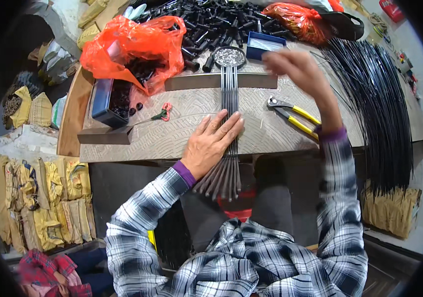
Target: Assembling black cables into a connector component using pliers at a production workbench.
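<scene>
My left hand [210,144] lies palm down with fingers stretched out over a row of thin black rods [229,94]. The rods run straight across the tabletop. Their near ends fan out past the table's front edge, and their far ends reach a round black dish [229,58] of small shiny pieces. Raised over the right side, my right hand [298,72] is smeared by motion beside a small blue box [257,53] with pale contents. Whether it holds anything is not visible. Yellow-handled cutting pliers [296,114] rest on the table below it.
A long bar [191,81] crosses behind my left hand. Left of it are a small red-and-green tool [163,113], a blue tin [101,101] of dark pieces and a red plastic bag [132,44]. Black parts [211,22] heap at the back; long black rods [379,109] hang off the right.
</scene>
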{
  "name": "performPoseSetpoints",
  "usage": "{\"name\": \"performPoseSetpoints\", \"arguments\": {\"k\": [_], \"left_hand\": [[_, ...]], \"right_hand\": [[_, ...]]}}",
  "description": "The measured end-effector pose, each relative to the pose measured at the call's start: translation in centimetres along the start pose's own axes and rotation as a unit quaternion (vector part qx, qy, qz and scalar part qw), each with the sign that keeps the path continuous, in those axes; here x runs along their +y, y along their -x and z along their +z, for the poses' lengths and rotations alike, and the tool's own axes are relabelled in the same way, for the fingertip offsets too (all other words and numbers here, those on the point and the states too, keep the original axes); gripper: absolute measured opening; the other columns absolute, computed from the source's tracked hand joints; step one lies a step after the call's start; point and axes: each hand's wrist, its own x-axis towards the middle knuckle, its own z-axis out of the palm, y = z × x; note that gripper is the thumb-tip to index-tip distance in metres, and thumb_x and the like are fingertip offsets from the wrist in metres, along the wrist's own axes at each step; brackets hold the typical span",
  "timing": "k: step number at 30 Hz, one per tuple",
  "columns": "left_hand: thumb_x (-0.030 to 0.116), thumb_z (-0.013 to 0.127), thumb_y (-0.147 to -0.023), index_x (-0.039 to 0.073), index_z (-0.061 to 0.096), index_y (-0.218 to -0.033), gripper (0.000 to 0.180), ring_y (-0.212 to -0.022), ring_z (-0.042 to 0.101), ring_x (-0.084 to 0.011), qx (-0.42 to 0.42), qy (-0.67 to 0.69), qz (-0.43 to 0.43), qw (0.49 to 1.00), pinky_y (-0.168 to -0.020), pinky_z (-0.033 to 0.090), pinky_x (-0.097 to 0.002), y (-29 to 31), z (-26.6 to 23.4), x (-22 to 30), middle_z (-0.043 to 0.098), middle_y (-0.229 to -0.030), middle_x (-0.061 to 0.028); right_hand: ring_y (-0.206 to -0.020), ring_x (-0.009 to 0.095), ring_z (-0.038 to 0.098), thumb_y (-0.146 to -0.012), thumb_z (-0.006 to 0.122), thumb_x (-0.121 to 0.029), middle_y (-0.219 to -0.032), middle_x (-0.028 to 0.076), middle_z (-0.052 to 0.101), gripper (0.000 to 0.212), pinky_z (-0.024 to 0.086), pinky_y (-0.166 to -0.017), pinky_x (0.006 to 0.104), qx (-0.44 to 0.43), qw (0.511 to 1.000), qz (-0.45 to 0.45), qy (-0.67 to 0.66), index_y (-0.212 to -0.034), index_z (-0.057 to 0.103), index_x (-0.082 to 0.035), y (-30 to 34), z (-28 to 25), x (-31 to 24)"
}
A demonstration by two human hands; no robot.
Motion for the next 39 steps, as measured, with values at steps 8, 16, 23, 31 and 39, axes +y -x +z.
{"name": "performPoseSetpoints", "arguments": {"k": [8,16,23,31,39], "left_hand": [[0.007,0.048,-0.077,0.01,0.037,-0.133,0.057,-0.128,0.032,-0.0284,-0.013,0.083,0.004,0.996,-0.101,0.034,-0.0406,-0.5,0.3,-0.8,0.03,-0.141,-0.0046],[0.005,0.049,-0.075,0.01,0.031,-0.136,0.064,-0.13,0.028,-0.0298,0.028,0.076,-0.041,0.996,-0.105,0.024,-0.0421,-0.2,0.1,-0.6,0.026,-0.143,-0.0098],[0.011,0.054,-0.073,0.009,0.032,-0.135,0.065,-0.131,0.027,-0.0301,-0.027,0.057,-0.031,0.998,-0.105,0.026,-0.0428,-0.7,0.5,-0.8,0.027,-0.141,-0.0126],[0.009,0.052,-0.075,0.006,0.034,-0.133,0.061,-0.129,0.03,-0.0312,-0.013,0.064,-0.031,0.997,-0.103,0.029,-0.042,-0.8,0.8,-0.8,0.031,-0.14,-0.0133],[0.003,0.048,-0.075,0.006,0.036,-0.133,0.059,-0.128,0.031,-0.0309,-0.024,0.058,-0.036,0.997,-0.102,0.031,-0.0409,-1.2,0.4,-0.7,0.032,-0.139,-0.013]], "right_hand": [[-0.075,0.025,0.063,-0.071,0.061,-0.019,-0.076,0.01,0.064,0.014,0.048,-0.064,0.0353,-0.021,0.89,0.096,0.445,-0.081,0.066,-0.01,-9.5,-3.2,10.2],[-0.079,0.027,0.063,-0.067,0.06,-0.017,-0.08,0.009,0.065,0.014,0.049,-0.067,0.0377,-0.034,0.875,0.084,0.475,-0.08,0.066,-0.015,-10.1,-3.2,10.9],[-0.078,0.03,0.061,-0.074,0.055,-0.016,-0.08,0.009,0.064,0.012,0.049,-0.068,0.0401,-0.019,0.886,0.06,0.459,-0.081,0.064,-0.013,-10.0,-3.8,10.8],[-0.077,0.029,0.059,-0.083,0.054,-0.013,-0.083,0.006,0.058,0.011,0.045,-0.064,0.0398,0.026,0.952,-0.008,0.304,-0.092,0.059,-0.015,-4.3,4.2,6.2],[-0.074,0.026,0.06,-0.08,0.056,-0.01,-0.081,0.004,0.058,0.016,0.046,-0.064,0.0372,0.048,0.936,0.026,0.346,-0.09,0.064,-0.019,-3.0,4.2,5.7]]}}
